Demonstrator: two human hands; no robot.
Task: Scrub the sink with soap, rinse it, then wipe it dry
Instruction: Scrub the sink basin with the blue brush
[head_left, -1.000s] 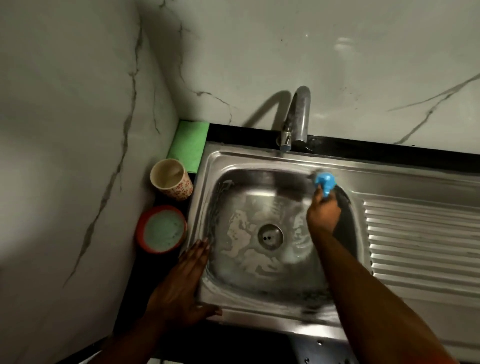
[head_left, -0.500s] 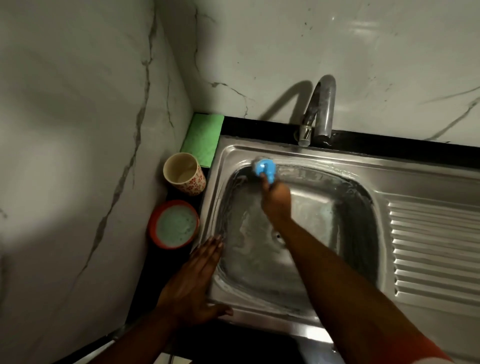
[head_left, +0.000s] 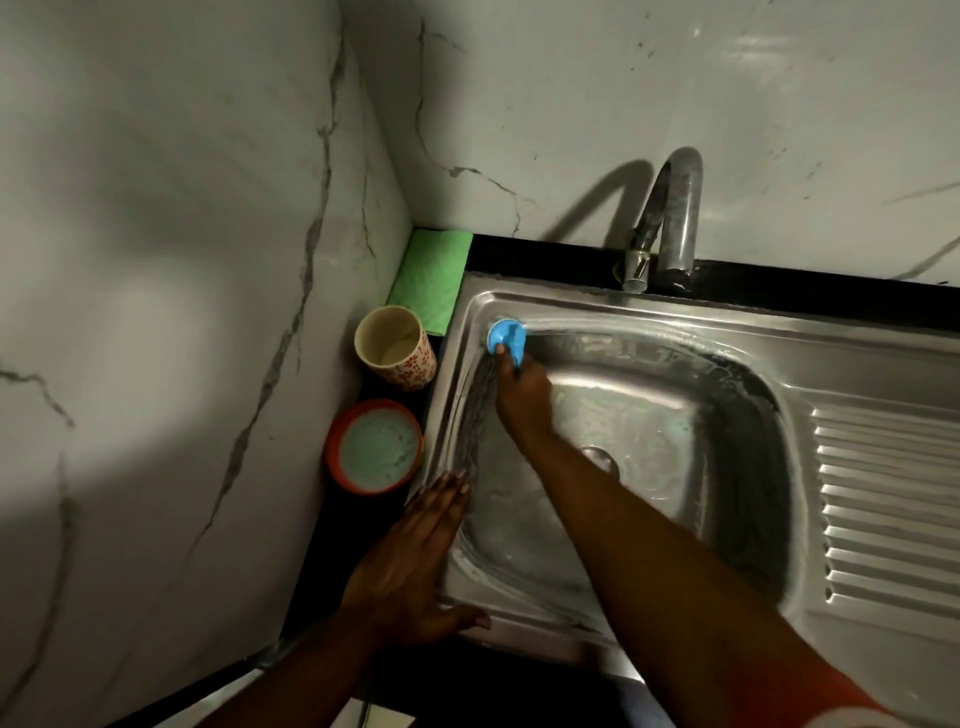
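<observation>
Head view: right hand (head_left: 522, 400) grips blue scrubber (head_left: 506, 338) at ten o'clock of sink (head_left: 779, 332); left hand (head_left: 410, 566) lies flat, fingers together, at eight o'clock.

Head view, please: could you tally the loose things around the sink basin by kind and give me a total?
Cups: 1, the floral cup
Tubs: 1, the red tub of pale green paste
Cloths: 1, the green cloth
Scrubbers: 1, the blue scrubber, gripped by the right hand
Total: 4

floral cup (head_left: 396, 345) upright on black counter (head_left: 545, 257) (corner spot), beside veined marble wall (head_left: 156, 260).
</observation>
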